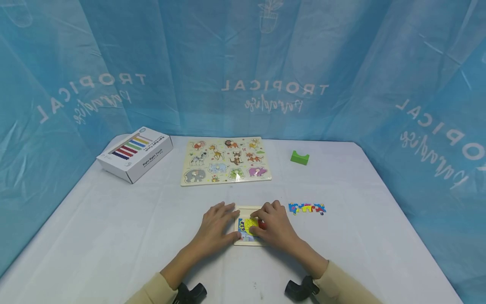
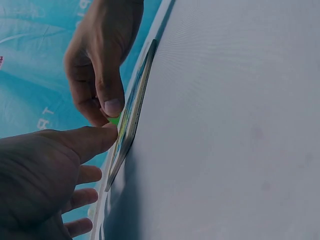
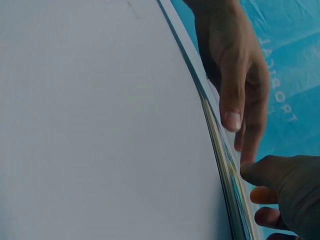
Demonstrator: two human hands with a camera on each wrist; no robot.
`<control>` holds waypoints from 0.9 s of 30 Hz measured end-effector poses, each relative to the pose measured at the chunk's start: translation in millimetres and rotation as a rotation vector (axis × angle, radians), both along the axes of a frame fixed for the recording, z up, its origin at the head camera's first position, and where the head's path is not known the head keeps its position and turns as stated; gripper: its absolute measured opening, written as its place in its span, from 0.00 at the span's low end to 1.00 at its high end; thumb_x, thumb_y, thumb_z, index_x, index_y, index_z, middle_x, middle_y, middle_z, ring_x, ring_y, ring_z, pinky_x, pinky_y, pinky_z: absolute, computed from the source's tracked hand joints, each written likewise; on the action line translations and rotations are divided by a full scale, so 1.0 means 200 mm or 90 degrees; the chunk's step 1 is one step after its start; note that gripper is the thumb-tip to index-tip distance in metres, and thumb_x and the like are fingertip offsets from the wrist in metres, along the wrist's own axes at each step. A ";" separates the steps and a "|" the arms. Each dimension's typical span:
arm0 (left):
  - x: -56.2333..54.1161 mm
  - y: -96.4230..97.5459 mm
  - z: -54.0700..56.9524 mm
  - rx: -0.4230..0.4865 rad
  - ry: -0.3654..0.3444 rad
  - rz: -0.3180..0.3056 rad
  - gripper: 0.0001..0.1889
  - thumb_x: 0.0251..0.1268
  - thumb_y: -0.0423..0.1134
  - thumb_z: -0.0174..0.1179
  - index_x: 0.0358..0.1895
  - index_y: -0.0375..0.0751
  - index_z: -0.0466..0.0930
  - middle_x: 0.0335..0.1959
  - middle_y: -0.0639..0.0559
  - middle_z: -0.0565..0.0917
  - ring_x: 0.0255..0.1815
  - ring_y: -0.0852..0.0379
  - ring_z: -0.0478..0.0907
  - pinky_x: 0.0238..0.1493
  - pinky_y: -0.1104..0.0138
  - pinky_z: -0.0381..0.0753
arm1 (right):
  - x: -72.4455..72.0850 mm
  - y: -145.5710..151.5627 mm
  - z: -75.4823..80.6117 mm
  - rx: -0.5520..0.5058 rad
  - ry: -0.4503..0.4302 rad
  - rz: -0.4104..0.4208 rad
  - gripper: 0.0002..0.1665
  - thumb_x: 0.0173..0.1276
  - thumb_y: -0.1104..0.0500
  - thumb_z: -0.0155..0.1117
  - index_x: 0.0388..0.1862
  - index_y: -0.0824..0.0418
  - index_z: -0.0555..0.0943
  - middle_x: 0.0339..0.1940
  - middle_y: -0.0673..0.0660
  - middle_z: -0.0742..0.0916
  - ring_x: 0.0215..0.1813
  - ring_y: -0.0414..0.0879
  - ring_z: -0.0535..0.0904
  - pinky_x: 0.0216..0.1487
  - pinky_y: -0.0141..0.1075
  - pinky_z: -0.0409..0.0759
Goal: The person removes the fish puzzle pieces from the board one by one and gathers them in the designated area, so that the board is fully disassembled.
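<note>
Behind everything we see the blue curtain (image 1: 265, 55), printed with pale lettering, and before it the white-covered counter (image 1: 125, 236). Towards the back of the counter lie a pale animal board (image 1: 227, 162) with coloured figures and, to its left, a white box (image 1: 136, 154) printed with coloured rows.

Nearer us, the left hand (image 1: 217, 228) is spread with its fingers fairly straight, forefinger and thumb resting at the left edge of the puzzle tray (image 1: 248, 243). The right hand (image 1: 276, 226) is curled over the tray's right part, pinching a yellow piece (image 1: 248, 226) between thumb and forefinger.

The tray lies flat on the counter between the two hands. We see a thin, rectangular tray with a pale wooden rim, its upper part bare wood, its lower part filled with blue picture sections; a patch of red shows beneath the right fingers. Just right of it, the loose pieces (image 1: 306, 207) form a jagged strip of blue, yellow and red. Farther back stands a small green block (image 1: 300, 158), its top scooped out.
</note>
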State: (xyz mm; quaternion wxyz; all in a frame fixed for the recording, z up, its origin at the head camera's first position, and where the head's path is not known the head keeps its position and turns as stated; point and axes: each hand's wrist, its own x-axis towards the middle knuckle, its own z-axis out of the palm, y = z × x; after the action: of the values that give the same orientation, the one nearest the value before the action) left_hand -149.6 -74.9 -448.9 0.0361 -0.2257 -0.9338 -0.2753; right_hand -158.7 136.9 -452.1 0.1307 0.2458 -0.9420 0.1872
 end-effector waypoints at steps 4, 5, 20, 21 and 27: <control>0.00 -0.01 -0.01 -0.016 -0.011 -0.016 0.32 0.52 0.51 0.67 0.61 0.45 0.74 0.67 0.46 0.70 0.71 0.37 0.59 0.66 0.39 0.57 | 0.01 -0.04 0.00 0.007 -0.011 -0.011 0.20 0.51 0.47 0.74 0.42 0.52 0.84 0.33 0.49 0.80 0.38 0.41 0.65 0.39 0.35 0.63; 0.00 -0.01 -0.01 -0.021 -0.011 -0.018 0.32 0.52 0.52 0.66 0.62 0.45 0.74 0.68 0.46 0.70 0.71 0.36 0.59 0.66 0.39 0.57 | 0.01 -0.04 0.00 0.009 -0.009 -0.014 0.20 0.50 0.46 0.74 0.42 0.51 0.85 0.32 0.49 0.80 0.38 0.41 0.64 0.39 0.34 0.63; -0.01 0.00 -0.02 -0.057 -0.009 -0.027 0.32 0.54 0.55 0.64 0.62 0.45 0.74 0.67 0.49 0.71 0.70 0.37 0.60 0.67 0.38 0.54 | 0.03 -0.09 -0.02 0.021 -0.013 -0.038 0.19 0.50 0.47 0.75 0.41 0.51 0.86 0.33 0.49 0.79 0.37 0.40 0.63 0.39 0.33 0.62; -0.01 0.00 -0.02 -0.059 -0.010 -0.027 0.32 0.54 0.55 0.64 0.62 0.45 0.74 0.67 0.49 0.71 0.70 0.37 0.61 0.67 0.38 0.54 | 0.03 -0.09 -0.02 0.022 -0.014 -0.038 0.19 0.50 0.47 0.74 0.42 0.51 0.86 0.32 0.49 0.79 0.37 0.41 0.63 0.39 0.33 0.61; -0.01 0.00 -0.01 -0.060 -0.017 -0.027 0.32 0.54 0.55 0.65 0.61 0.45 0.74 0.67 0.49 0.71 0.70 0.38 0.60 0.67 0.37 0.54 | 0.04 -0.09 -0.01 0.026 -0.028 -0.042 0.19 0.51 0.48 0.74 0.43 0.51 0.86 0.32 0.49 0.79 0.37 0.41 0.64 0.39 0.34 0.62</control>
State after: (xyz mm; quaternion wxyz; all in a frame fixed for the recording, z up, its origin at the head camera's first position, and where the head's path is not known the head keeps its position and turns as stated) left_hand -152.1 -74.8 -450.4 0.0074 -0.2434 -0.9411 -0.2346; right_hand -151.6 118.3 -454.3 0.1108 0.2129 -0.9560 0.1687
